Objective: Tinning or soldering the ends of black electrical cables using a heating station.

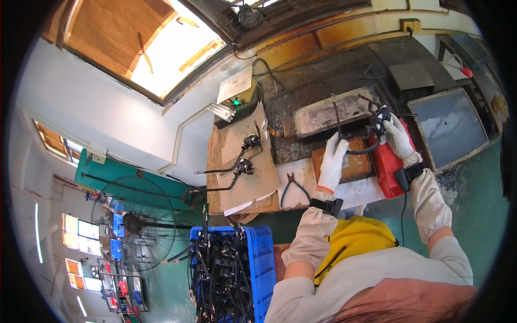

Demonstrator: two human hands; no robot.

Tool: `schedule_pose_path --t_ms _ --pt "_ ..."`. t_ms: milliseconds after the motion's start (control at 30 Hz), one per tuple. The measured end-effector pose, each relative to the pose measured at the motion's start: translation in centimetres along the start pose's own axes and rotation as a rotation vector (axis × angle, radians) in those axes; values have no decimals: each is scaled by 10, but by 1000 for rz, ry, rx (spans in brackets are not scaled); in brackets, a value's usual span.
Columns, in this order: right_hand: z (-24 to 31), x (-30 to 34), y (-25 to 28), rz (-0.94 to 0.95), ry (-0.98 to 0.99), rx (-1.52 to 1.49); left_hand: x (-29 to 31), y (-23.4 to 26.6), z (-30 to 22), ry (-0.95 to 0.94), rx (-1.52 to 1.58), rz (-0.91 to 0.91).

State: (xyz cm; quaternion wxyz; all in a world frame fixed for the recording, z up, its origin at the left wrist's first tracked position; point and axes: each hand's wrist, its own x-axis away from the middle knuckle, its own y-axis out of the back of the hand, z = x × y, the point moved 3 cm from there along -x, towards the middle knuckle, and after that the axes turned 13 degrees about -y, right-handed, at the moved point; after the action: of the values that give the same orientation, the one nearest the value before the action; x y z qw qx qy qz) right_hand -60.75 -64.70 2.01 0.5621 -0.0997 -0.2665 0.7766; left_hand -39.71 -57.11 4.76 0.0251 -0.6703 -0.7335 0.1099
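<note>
In my white-gloved right hand (397,139) is a black wired part (381,119), its round body gripped by the fingers. A black cable (355,152) curves from it to my left hand (331,164), also gloved, which pinches it. One thin cable end (337,116) stands up above the left fingers, in front of a rectangular metal tray (304,126) with a grey, crusted surface. Below the hands sits a shallow tray with an orange-brown filling (360,171), partly hidden by the left hand. Green-handled cutting pliers (292,189) lie beside my left wrist.
Two similar black wired parts (245,166) rest on cardboard (258,185) at the left. A blue crate (263,269) full of black cables stands below the bench. Beside my right hand is a red box (386,169). A control box (237,91) with green lights stands at the back.
</note>
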Motion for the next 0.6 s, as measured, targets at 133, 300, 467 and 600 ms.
schedule_pose_path --t_ms 133,300,467,600 --pt "-2 0 0 9 18 -133 2 -3 -8 -14 -54 -11" --pt "-5 -1 9 30 -5 -249 2 -6 -15 -43 -144 -61" --pt "-13 -2 14 36 6 -391 -3 3 -4 -57 -158 -47" --pt "-18 -8 23 22 7 -385 -6 7 2 -22 -96 -158"
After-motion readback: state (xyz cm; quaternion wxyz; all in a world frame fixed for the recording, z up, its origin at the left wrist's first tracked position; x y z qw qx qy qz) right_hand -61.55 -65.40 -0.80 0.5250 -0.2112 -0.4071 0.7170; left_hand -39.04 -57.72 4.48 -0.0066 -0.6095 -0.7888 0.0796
